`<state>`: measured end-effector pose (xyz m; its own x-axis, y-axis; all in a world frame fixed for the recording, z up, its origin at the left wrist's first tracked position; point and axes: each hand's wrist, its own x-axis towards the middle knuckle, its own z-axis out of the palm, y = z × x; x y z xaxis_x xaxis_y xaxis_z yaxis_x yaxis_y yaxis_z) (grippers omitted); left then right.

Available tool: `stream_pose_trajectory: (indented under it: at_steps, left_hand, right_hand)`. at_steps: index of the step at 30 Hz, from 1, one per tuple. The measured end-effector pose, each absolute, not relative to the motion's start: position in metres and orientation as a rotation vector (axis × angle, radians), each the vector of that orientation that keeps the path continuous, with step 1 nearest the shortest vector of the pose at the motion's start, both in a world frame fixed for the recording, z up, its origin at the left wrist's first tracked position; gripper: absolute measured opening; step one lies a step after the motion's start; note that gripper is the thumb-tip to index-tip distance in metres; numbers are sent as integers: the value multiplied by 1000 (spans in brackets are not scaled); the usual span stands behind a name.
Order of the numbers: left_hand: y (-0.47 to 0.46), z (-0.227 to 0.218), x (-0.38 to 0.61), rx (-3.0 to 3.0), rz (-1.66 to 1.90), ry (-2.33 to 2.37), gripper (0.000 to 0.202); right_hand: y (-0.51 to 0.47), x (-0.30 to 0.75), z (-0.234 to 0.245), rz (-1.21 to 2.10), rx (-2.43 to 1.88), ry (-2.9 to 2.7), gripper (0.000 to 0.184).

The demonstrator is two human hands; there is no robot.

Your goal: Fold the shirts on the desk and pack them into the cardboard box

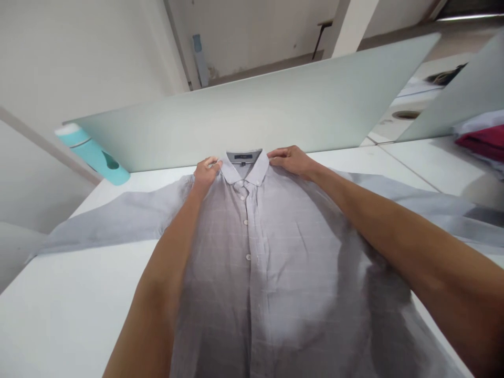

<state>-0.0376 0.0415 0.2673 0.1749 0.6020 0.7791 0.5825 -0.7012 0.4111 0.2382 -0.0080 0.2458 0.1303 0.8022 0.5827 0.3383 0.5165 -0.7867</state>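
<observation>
A grey long-sleeved button-up shirt [291, 247] lies front up, its collar at the far end and both sleeves spread out to the sides. Beside the collar's left point, my left hand [207, 173] pinches the cloth at the shoulder. On the other side of the collar, my right hand [291, 159] has its fingers closed on the shirt's shoulder near the neck. White buttons run down the front placket, and a dark label shows inside the neck. The shirt's lower hem is out of view.
Under the shirt is a white table [79, 310]. A frosted glass divider [252, 115] stands along its far edge. A turquoise bottle [94, 155] stands at the back left. Folded red and white cloth [482, 142] lies at the far right.
</observation>
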Motion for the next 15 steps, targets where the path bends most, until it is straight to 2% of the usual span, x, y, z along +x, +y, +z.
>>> stream_pose_trajectory:
  at_steps: [3, 7, 11, 15]
  left_hand:
    - [38, 272, -38, 2439, 1653, 1105, 13]
    - [38, 288, -40, 2531, 1555, 934, 14]
    - [39, 300, -44, 2606, 1414, 1010, 16]
    - [42, 299, -55, 2582, 1390, 1086, 24]
  right_hand:
    - [-12, 237, 248, 412, -1066, -1497, 17]
    - [-16, 236, 251, 349, -1042, -1524, 9]
    - [-9, 233, 250, 254, -1094, -1532, 4]
    - [0, 234, 246, 113, -1129, -1536, 8]
